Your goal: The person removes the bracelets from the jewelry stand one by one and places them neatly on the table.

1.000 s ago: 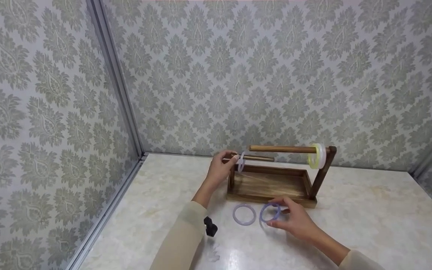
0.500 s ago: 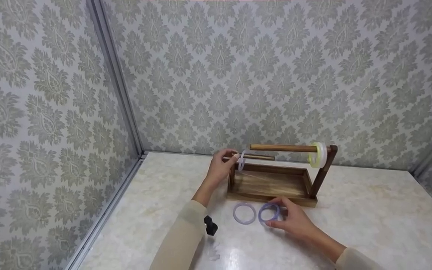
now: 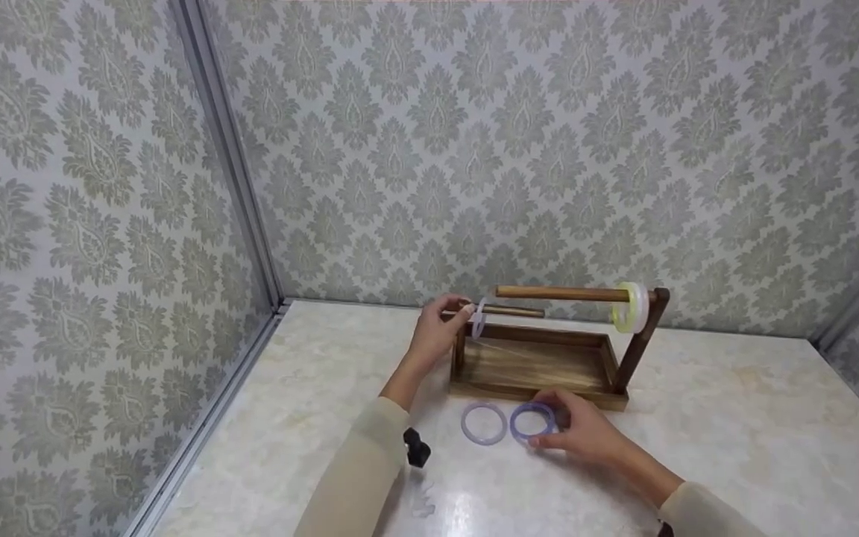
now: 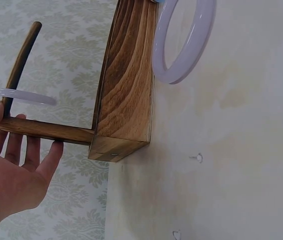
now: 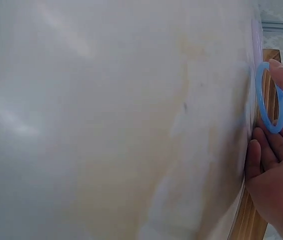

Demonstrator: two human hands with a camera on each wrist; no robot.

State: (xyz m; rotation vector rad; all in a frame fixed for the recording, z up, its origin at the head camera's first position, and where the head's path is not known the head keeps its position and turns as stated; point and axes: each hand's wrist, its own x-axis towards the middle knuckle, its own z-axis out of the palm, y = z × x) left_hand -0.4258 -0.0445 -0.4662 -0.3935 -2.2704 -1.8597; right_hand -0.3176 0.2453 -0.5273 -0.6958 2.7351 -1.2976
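Hands hold a wooden rack and blue bangle.

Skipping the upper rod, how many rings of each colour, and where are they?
Lavender rings: 2 (one on the lower rod, one on the table)
Blue ring: 1 (held in the right hand)
Total: 3

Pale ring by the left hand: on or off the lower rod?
On: the left wrist view shows the pale ring around the lower rod.
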